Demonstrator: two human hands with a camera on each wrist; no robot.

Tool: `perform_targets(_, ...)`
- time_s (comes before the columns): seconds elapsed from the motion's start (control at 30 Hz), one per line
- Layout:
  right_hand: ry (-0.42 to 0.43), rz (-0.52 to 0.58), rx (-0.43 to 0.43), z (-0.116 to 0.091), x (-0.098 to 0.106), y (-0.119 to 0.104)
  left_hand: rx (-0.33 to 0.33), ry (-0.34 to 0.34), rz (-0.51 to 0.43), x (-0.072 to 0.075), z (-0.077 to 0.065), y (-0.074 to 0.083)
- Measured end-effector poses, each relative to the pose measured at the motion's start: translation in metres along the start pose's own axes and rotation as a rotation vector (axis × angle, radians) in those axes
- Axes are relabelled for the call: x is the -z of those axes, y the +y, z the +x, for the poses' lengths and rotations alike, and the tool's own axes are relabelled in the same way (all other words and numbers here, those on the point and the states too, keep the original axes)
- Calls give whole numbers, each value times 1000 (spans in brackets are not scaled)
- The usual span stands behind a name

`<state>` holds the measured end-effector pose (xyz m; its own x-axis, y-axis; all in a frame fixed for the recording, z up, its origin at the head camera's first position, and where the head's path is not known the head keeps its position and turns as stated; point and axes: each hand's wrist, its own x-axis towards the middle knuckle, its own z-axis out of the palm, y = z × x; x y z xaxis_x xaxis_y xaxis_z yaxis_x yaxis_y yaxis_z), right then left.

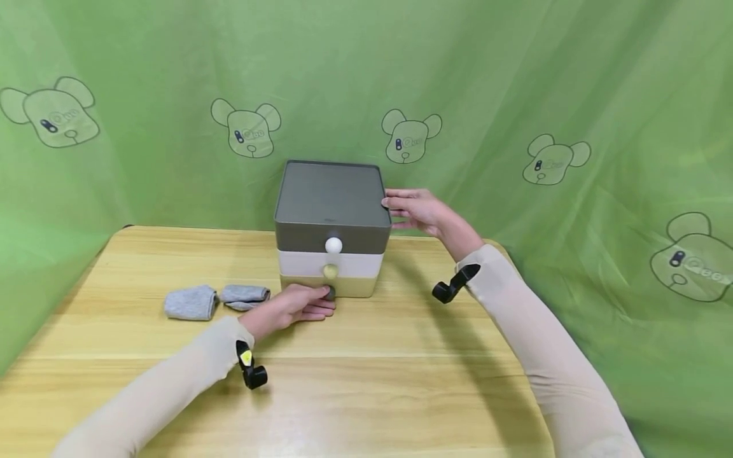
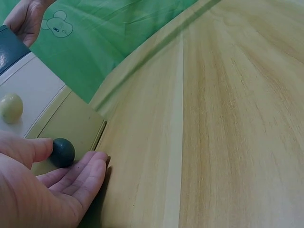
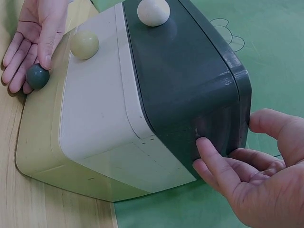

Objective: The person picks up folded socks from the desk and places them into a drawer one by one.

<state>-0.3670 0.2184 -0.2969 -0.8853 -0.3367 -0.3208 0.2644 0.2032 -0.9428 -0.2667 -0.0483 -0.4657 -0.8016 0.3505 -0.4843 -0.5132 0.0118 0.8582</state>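
Observation:
A small three-tier drawer box (image 1: 335, 194) stands at the back of the table, dark grey on top, white in the middle and yellow-beige at the bottom. All its drawers look closed. My left hand (image 1: 294, 303) is at the bottom drawer (image 1: 357, 287) and pinches its dark round knob (image 2: 62, 153), thumb on one side and fingers on the other. Against the box's right side rests my right hand (image 1: 418, 210). In the right wrist view its fingertips (image 3: 205, 145) touch the dark top tier's side, with the thumb near the upper rim.
Two folded grey cloth pieces (image 1: 191, 303) lie left of the box, one close to my left forearm. White (image 1: 333, 245) and yellowish (image 1: 330, 271) knobs stick out from the upper drawers. A green curtain (image 1: 343, 76) hangs behind the wooden table (image 1: 366, 394).

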Motion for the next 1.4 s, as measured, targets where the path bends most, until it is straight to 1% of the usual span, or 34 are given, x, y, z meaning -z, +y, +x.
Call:
perform_targets(0.4,12,-16,0,-2,-1,-1,-17,9,3,-1,-1,-2)
perform_targets(0.63,19,-14,-14,-1,0,0,-21,14,7,-1,0,-5)
perform_targets(0.87,5,-12,0,0,0,-1,-32,34,16,-3,-1,-4)
perform_targets(1.23,26,-23,-10,0,2,2,-33,42,-32,-6,2,-9)
perform_targets(1.4,24,-17,-8,0,0,-1,-34,48,-35,-6,-2,-9)
